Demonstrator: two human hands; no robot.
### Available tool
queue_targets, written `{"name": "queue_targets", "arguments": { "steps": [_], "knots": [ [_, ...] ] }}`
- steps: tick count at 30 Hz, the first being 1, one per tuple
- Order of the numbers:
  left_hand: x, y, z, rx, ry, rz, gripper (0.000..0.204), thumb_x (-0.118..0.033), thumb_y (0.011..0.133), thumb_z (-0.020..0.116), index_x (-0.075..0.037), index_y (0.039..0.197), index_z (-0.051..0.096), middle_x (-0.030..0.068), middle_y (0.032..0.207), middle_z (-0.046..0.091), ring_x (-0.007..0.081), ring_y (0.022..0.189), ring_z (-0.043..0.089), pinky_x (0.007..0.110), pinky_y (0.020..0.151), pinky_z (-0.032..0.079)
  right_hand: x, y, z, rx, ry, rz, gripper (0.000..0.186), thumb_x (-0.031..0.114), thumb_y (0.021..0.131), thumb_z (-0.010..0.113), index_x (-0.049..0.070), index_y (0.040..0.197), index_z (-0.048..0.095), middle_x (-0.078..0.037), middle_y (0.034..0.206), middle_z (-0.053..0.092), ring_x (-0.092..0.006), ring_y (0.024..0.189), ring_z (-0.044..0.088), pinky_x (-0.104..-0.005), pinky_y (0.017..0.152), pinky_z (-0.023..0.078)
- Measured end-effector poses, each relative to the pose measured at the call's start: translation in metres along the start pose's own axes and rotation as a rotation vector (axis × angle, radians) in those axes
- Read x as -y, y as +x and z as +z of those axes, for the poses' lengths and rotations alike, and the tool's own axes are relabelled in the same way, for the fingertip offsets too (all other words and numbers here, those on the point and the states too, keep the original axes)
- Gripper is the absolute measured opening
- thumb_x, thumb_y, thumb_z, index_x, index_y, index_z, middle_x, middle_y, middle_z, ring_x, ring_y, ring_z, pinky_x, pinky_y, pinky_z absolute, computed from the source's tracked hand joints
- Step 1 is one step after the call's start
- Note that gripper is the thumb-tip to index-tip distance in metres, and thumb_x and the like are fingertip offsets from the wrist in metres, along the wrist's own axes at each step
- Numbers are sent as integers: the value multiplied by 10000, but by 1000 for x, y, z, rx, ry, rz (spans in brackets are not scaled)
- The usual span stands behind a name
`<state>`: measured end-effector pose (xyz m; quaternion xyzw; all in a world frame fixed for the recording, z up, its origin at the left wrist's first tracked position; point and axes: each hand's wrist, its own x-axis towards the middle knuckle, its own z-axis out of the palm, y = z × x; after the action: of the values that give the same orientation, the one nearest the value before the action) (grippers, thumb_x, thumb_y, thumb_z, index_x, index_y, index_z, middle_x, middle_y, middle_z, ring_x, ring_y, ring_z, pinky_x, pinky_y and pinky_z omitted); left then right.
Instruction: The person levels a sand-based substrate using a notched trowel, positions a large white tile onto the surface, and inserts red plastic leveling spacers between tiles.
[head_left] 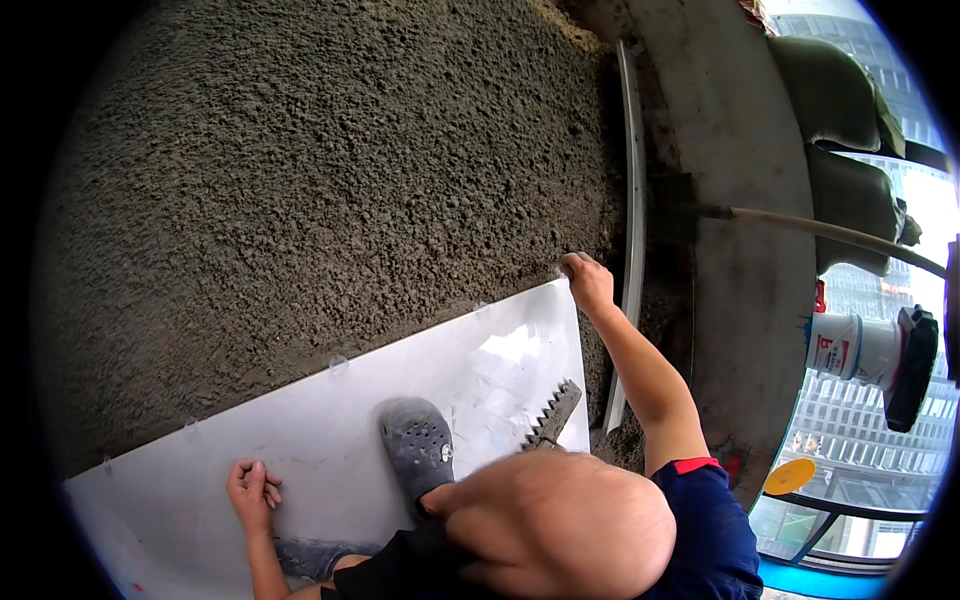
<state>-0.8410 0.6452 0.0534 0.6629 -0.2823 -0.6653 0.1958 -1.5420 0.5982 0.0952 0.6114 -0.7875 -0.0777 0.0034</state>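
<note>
A large white tile (330,430) lies under my feet, its far edge against rough grey mortar (330,180). My right hand (588,282) is at the tile's far right corner, fingertips pinched together; whatever is between them is too small to make out. Over the left part of the tile hangs my left hand (254,487), its fingers curled in, and I cannot see what they hold, if anything. Small clear tile leveling clips (338,364) stick out along the far edge. A notched trowel (556,412), caked with mortar, rests near the right edge, partly hidden by my knee.
A long metal straightedge (632,200) lies along the mortar's right side, beside a concrete ledge (735,130). Past the ledge are dark filled bags (825,90), a wooden handle (790,222), white buckets (850,345) and a window. My grey clog (416,445) stands on the tile.
</note>
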Motion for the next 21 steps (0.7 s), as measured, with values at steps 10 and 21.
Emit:
{"name": "queue_targets", "arguments": {
  "steps": [10,21],
  "knots": [
    [-3,-2,1,-13,46,15,183,-201,1011,599,-22,978,618,106,755,700,90,494,546,218,432,391,-10,-1,20,89,100,-75,58,165,914,594,117,934,620,-111,888,663,-368,783,669,-484,671,532],
    [4,-2,5,-47,22,22,188,-208,999,614,-23,970,612,116,749,704,93,480,539,221,425,385,-10,12,9,176,-2,-184,153,12,817,543,104,909,624,-114,854,664,-357,809,673,-460,679,537]
  ]
}}
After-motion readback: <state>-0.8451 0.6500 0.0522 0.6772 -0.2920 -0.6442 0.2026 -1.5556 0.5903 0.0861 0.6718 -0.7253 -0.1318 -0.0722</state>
